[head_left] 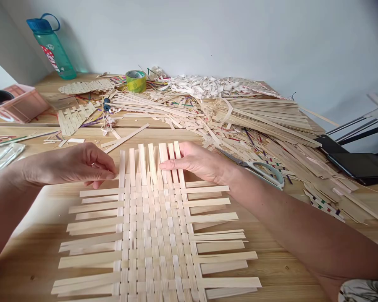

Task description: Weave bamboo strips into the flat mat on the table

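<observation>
A woven mat of pale wood strips (157,235) lies on the table, its loose strip ends sticking out left, right and at the far edge. My left hand (96,165) is at the mat's far left corner, thumb and fingers pinched on the end of a cross strip. At the far edge my right hand (195,161) holds the upright strip ends, its thumb on top near the middle ones and its fingers hidden behind them.
Behind the mat lie scattered strips (176,109), a strip bundle (264,115), yellow tape (136,81) and white shreds (204,86). Scissors (264,170) sit beyond my right forearm. A teal bottle (55,52) and pink basket (27,102) stand at the left; a dark device (362,165) is right.
</observation>
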The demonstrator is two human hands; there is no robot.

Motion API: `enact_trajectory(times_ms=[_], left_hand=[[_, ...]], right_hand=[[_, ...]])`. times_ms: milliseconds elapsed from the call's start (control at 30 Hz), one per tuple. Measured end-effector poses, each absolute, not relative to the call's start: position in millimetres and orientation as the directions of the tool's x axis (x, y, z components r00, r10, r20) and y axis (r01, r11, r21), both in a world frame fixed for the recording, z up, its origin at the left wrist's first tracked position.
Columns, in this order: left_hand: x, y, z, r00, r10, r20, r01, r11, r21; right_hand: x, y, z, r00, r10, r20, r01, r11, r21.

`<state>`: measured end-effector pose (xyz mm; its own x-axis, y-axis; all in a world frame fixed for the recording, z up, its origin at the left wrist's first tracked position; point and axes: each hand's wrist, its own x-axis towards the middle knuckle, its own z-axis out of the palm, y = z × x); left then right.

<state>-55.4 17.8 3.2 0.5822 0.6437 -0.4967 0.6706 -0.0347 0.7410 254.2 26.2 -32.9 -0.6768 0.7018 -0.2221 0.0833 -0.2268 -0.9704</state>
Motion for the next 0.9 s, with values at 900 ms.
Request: enact_trajectory(times_ms=[900], left_hand=[[-57, 23, -12, 0.636, 0.618, -0.462, 0.456, 0.181, 0.871]], right_hand=[[259, 36, -40, -0.647, 0.676, -0.353, 0.075, -0.404, -0.912]])
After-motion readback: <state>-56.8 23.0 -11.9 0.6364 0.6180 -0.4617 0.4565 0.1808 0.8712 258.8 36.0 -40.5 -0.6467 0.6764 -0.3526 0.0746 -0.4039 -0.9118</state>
